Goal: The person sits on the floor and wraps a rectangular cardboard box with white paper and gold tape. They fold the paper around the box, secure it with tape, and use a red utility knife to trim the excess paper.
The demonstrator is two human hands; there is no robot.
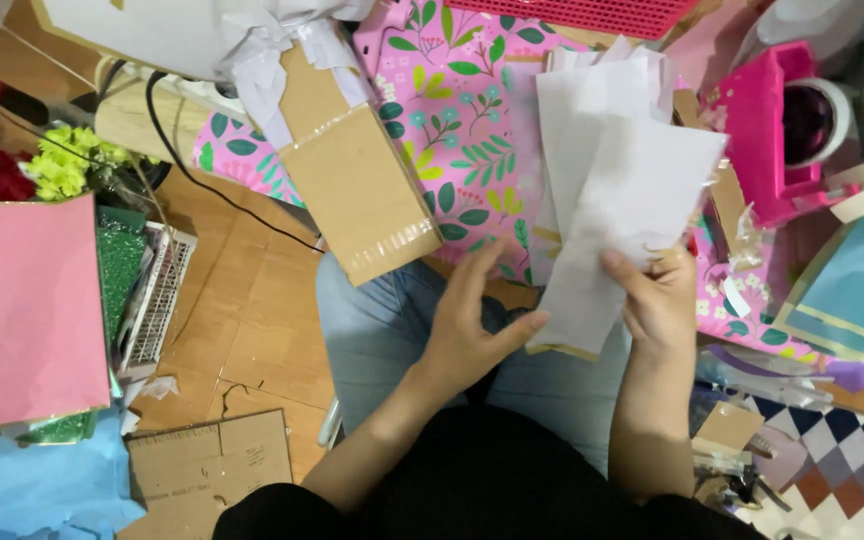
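The person sat on a wooden floor [252, 300] with legs in light blue jeans [372, 330]. The right hand [660, 300] was closed around a stack of white paper sheets [622, 200], the thumb pressed on the front of the sheets and the fingers hidden behind them. The sheets stood almost upright and fanned out a little at the top, above the right knee. The left hand [467, 325] was open, with the fingers spread and pointing up; its thumb touched the lower left edge of the stack, where a thin brown edge showed under the white paper.

Behind the sheets a pink wrapping paper with green leaves [452, 120] lay on the floor. A long cardboard piece with clear tape [362, 190] lay tilted on it, just beside the left knee. To the right of the sheets stood a pink tape dispenser [767, 130] with a roll of tape. Far to the left a pink sheet of paper [40, 310] lay over green glitter paper [120, 265], near a white wire basket [157, 300] and yellow-green artificial flowers [67, 160]. A flat cardboard piece [207, 470] lay near the left elbow, and light blue paper [857, 290] lay at the right edge.
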